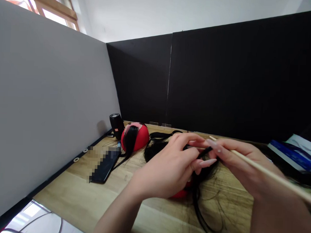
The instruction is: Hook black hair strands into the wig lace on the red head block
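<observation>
My left hand (pixel 169 165) is closed, its fingers bent around a lock of black hair (pixel 204 152). My right hand (pixel 243 165) meets it, thumb and fingers pinched at the other end of that lock. A long, thin pale wooden stick (pixel 258 170) lies through my right hand, its tip showing past the fingertips. Under both hands is a dark mass of hair (pixel 154 150) over a red rounded form (pixel 180 194), mostly hidden by my left hand. A long strand (pixel 199 211) hangs down from it toward the table's near edge.
A second red dome (pixel 143 138) with black hair stands at the back left, beside a black cylindrical speaker (pixel 116 125). A black phone (pixel 105 166) lies on the wooden table (pixel 82 195). At right is a blue-and-white packet (pixel 293 157). Grey and black partitions (pixel 211 81) enclose the table.
</observation>
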`<state>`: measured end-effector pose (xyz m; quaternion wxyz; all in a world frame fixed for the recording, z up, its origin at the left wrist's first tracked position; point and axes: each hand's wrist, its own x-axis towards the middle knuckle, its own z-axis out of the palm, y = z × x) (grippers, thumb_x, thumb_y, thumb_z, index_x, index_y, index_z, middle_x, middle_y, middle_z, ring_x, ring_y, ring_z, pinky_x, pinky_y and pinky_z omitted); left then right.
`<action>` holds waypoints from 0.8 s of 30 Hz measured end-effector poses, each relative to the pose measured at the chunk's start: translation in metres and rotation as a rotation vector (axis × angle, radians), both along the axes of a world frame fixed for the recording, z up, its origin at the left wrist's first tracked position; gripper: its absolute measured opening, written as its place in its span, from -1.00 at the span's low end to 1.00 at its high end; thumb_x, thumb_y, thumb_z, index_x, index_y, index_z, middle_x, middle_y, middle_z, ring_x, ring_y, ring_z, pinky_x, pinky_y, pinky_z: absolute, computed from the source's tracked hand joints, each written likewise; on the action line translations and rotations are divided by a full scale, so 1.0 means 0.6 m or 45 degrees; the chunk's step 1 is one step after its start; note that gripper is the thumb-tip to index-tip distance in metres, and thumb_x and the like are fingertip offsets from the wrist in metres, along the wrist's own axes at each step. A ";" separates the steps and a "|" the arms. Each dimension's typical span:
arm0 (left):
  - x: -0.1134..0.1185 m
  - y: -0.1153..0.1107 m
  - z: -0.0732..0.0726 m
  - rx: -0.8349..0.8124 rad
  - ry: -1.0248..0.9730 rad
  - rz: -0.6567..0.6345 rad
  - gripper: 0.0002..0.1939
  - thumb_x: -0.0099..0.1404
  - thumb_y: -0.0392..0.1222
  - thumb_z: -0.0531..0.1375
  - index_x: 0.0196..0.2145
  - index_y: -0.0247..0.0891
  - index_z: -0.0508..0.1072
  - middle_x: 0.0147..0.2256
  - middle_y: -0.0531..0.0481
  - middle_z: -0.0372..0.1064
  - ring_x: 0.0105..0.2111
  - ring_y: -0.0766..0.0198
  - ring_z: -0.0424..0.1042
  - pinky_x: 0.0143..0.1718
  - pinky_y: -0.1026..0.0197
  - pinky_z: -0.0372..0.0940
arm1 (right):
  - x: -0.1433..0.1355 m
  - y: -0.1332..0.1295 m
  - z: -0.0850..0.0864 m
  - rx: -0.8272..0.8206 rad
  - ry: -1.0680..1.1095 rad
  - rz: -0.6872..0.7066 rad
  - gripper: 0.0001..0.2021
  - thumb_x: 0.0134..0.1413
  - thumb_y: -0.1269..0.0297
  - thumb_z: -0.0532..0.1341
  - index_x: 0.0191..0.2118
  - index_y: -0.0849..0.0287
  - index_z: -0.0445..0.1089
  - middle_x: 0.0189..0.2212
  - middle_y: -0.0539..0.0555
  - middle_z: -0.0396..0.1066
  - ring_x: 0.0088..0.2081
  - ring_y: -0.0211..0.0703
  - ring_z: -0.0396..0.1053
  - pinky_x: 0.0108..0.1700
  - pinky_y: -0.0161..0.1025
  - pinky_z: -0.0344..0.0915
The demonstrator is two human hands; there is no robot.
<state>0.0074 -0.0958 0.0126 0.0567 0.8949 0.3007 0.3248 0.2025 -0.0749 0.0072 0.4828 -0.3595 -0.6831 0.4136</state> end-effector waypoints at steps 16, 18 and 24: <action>-0.035 0.052 0.004 -0.335 -0.115 -0.240 -0.66 0.44 -0.19 0.04 -0.51 -0.23 0.36 0.01 -0.01 0.37 0.13 0.24 0.29 0.22 0.15 0.19 | 0.062 -0.001 0.015 -0.045 1.131 -0.232 -0.66 0.21 0.21 0.24 -0.59 0.06 0.26 -0.70 -0.09 -0.13 -0.69 -0.31 -0.22 -0.72 -0.28 -0.15; -0.043 0.065 -0.003 -0.323 -0.089 -0.102 -0.66 0.44 -0.13 0.04 -0.48 -0.24 0.38 0.00 -0.03 0.37 0.09 0.21 0.32 0.19 0.11 0.21 | 0.056 0.001 0.015 0.055 0.932 -0.278 -0.64 0.07 0.17 0.34 -0.63 0.10 0.24 -0.72 -0.08 -0.12 -0.67 -0.33 -0.18 -0.68 -0.28 -0.21; -0.040 0.063 -0.020 -0.145 -0.105 0.144 -0.63 0.37 -0.04 0.14 0.09 -0.17 0.31 0.18 -0.14 0.19 0.22 0.09 0.15 0.25 -0.05 0.12 | 0.010 0.010 -0.001 0.096 0.217 -0.394 -0.67 0.03 -0.03 0.32 -0.50 0.15 0.48 -0.50 0.07 0.42 -0.53 -0.29 0.23 -0.56 -0.32 0.08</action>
